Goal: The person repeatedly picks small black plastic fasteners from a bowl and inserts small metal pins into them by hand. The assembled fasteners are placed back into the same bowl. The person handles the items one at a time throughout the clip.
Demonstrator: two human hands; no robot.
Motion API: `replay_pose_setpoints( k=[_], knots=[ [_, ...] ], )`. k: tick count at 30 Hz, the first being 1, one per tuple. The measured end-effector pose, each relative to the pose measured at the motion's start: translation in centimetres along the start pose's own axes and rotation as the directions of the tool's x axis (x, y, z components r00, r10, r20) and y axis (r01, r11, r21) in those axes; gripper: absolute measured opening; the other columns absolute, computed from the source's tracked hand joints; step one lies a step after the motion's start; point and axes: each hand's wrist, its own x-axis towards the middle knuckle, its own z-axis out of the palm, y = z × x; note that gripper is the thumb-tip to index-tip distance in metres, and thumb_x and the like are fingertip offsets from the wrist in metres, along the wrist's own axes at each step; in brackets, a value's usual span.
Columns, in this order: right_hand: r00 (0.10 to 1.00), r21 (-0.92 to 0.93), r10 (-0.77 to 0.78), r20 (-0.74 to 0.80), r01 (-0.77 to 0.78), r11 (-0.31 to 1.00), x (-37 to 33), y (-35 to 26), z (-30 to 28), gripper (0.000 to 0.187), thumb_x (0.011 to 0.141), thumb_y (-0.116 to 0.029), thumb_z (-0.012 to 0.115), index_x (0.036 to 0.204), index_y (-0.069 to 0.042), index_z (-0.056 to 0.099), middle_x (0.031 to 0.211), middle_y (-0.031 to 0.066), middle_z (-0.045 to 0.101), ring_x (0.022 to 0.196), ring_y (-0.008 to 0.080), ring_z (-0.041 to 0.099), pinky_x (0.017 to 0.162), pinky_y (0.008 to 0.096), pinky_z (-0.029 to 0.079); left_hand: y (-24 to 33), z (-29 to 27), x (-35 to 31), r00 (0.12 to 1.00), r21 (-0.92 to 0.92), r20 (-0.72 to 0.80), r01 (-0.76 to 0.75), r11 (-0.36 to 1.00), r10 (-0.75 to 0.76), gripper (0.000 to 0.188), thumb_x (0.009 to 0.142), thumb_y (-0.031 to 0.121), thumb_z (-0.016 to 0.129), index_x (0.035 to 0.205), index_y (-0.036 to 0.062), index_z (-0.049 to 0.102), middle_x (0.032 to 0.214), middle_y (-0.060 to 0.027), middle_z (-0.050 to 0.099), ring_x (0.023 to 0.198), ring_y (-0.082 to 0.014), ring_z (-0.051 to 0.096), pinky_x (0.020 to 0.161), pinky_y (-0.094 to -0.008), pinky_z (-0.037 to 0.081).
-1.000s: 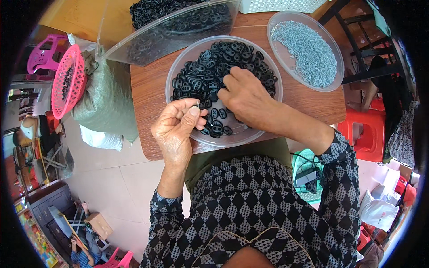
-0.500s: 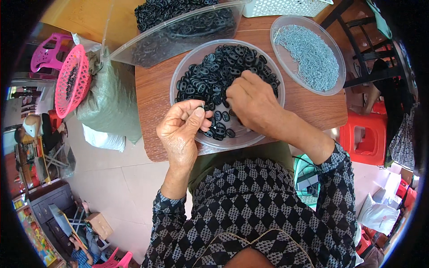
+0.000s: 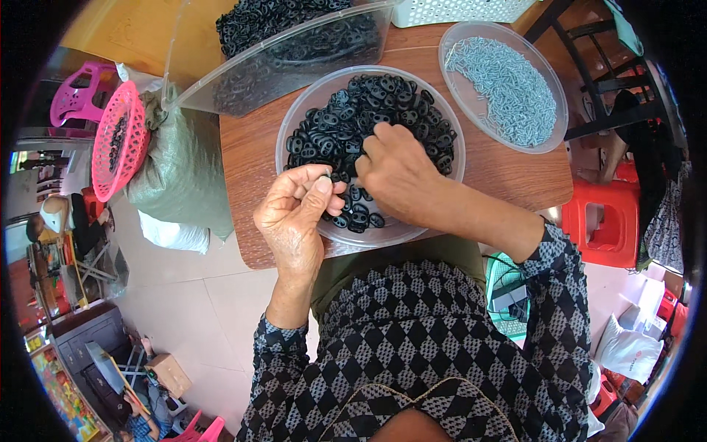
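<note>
A brown wood-grain counter (image 3: 247, 166) spreads beneath and around both sets of fingers. Beyond the left fingers, toward the far edge, stands a clear rectangular plastic tub (image 3: 294, 85) heaped with black pieces. Nearer, directly below the fingers, sits a round, translucent plastic bowl (image 3: 398, 233). Up and to the right of the right fingers lies a shallow, round, translucent plastic tray (image 3: 469, 107).

The right hand (image 3: 401, 177) reaches over the bowl, knuckles up, its fingers curled down toward the contents; their tips are hidden, so I cannot tell whether they grasp anything. The left hand (image 3: 293, 214) is at the bowl's near left side, thumb pressed to the index finger, pinching something small of which only a tiny greyish tip (image 3: 328, 172) shows.

Small black oval pieces with two holes (image 3: 368, 99) pile up beyond the fingers of both hands, and a few lie loose just below the left fingertips. Slim silvery-blue metal pins (image 3: 519, 96) cover much of the tray, well apart from the fingers.
</note>
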Motion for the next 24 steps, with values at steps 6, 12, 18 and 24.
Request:
replay_pose_setpoints(
  k=[6,12,18,24],
  knots=[
    [0.997,-0.047,-0.056,0.053,0.059,0.997,0.3,-0.5,0.1,0.01,0.062,-0.014,0.059,0.064,-0.004,0.057,0.065,0.009,0.052,0.068,0.0217,0.048,0.058,0.0323,0.038,0.0,0.2,0.0,0.999,-0.011,-0.032,0.015,1.0,-0.016,0.011,0.083,-0.003,0.059,0.093,-0.0088,0.058,0.077,-0.015,0.063,0.059,-0.0155,0.06,0.053,-0.0232,0.05],
    [0.996,0.038,-0.093,0.012,0.092,0.995,0.0,-0.9,0.2,0.014,0.062,-0.012,0.062,0.071,-0.002,0.059,0.064,0.0084,0.054,0.07,0.0228,0.051,0.059,0.0339,0.039,0.1,0.4,-0.2,1.0,-0.023,-0.026,-0.004,1.0,0.004,0.01,0.083,-0.004,0.059,0.092,-0.0086,0.058,0.077,-0.0141,0.063,0.062,-0.0165,0.061,0.053,-0.0243,0.051],
    [0.939,0.684,0.325,-0.112,-0.164,0.711,-0.4,0.4,-1.5,0.012,0.07,-0.003,0.063,0.081,0.001,0.062,0.069,0.0074,0.059,0.067,0.0182,0.054,0.063,0.0326,0.044,0.0,0.3,-0.2,1.0,-0.042,-0.014,-0.001,0.999,0.0,0.012,0.085,-0.002,0.058,0.095,-0.0075,0.059,0.081,-0.0115,0.063,0.065,-0.0133,0.062,0.055,-0.0211,0.05],
    [0.785,0.923,0.498,0.369,-0.374,-0.093,-0.5,0.7,-3.6,0.015,0.079,-0.002,0.061,0.094,0.0,0.066,0.073,-0.0011,0.062,0.064,0.0036,0.052,0.057,0.0191,0.042,0.6,1.5,-0.2,0.997,-0.13,0.041,0.064,0.989,-0.059,0.012,0.085,0.0,0.059,0.094,-0.0072,0.058,0.08,-0.0126,0.063,0.063,-0.0132,0.061,0.054,-0.0214,0.05]
  ],
)
